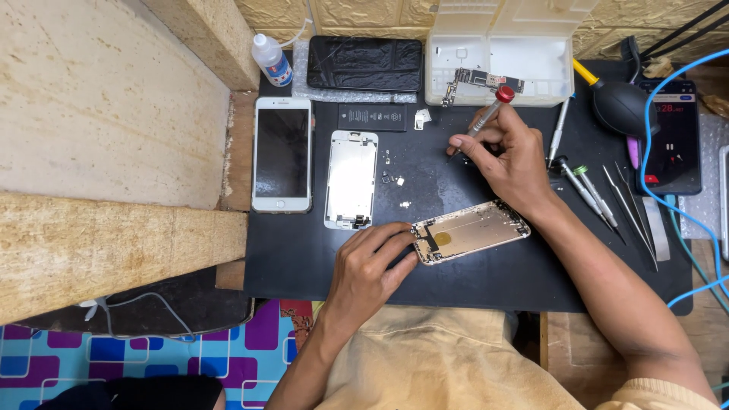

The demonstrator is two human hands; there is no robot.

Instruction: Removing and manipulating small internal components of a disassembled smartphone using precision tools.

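The left hand steadied the gold phone shell on the black surface while the right hand, grip pinching a red-capped screwdriver, hovered above, mid screw work, needing precise tip placement.

Left hand steadies gold phone housing; right hand grips red-capped screwdriver.

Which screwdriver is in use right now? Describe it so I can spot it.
On the black mat, look just below the white parts tray. The right hand holds the screwdriver there, tip down. Its red cap sets it apart from the loose tools lying at right.
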